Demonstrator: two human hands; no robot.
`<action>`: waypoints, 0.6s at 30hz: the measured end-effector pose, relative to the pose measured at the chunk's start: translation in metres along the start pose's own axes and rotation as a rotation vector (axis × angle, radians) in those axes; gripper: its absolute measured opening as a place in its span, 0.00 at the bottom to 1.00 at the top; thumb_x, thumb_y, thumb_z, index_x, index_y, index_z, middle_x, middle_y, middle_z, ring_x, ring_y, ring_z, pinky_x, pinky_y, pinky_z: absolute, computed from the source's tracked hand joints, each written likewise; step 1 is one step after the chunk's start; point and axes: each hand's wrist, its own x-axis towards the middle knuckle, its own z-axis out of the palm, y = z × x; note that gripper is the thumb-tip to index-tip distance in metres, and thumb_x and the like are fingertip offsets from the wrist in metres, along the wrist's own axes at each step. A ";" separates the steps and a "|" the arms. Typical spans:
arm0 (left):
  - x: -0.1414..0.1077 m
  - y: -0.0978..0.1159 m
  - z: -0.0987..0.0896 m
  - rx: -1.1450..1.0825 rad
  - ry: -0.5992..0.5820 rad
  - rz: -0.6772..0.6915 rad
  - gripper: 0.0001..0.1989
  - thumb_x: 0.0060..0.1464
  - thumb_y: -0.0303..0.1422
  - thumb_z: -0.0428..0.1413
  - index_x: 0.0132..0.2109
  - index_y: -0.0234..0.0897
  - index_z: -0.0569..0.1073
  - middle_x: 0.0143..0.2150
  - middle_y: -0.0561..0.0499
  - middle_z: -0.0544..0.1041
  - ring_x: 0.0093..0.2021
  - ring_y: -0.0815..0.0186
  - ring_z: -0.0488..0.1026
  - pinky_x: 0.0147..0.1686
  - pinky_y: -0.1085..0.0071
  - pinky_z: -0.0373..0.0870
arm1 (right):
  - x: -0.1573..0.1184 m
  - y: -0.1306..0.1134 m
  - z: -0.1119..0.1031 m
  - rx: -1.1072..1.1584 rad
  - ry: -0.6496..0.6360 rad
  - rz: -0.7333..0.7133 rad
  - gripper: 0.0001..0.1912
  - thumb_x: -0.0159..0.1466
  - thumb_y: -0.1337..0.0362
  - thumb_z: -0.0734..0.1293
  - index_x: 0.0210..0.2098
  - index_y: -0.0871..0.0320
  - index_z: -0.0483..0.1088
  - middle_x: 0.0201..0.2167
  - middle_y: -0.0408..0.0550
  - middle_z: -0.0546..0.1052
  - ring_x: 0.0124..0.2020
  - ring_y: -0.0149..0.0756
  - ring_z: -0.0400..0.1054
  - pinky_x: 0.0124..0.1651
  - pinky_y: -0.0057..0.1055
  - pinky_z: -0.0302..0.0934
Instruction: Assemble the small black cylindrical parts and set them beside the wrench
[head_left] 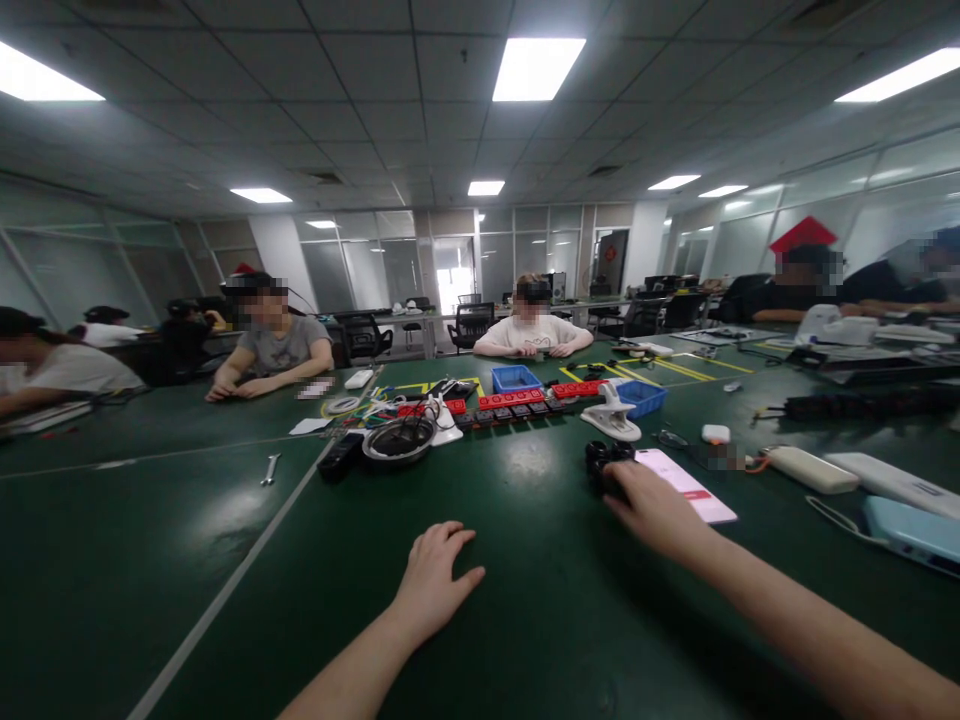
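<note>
My left hand [439, 575] rests low over the green table top with its thumb and fingers apart, holding nothing. Farther right, my right hand [649, 498] reaches forward, its fingers curled on a small black object with rounded, knobby parts [598, 455]. Part of that object is hidden under the fingers, so its kind is unclear. Just beyond my right wrist lies a phone with a lit pink-white screen [694, 487], partly covered by the hand. A white clip-like stand [613, 418] sits behind the black object.
Mid-table there are red and black socket strips [517, 405], blue bins [516, 378], a round metal dish [397, 441] and tangled cables. A wrench [271, 470] lies left. Power banks [814, 470] lie right. Across the table sits a person in white [534, 330]; others sit around.
</note>
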 end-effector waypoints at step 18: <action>0.003 0.002 0.000 0.023 0.003 0.015 0.25 0.49 0.45 0.50 0.54 0.44 0.63 0.56 0.49 0.61 0.57 0.56 0.55 0.54 0.58 0.52 | 0.007 0.057 0.015 0.302 0.237 0.328 0.13 0.49 0.52 0.62 0.26 0.56 0.62 0.28 0.48 0.70 0.30 0.39 0.65 0.34 0.33 0.59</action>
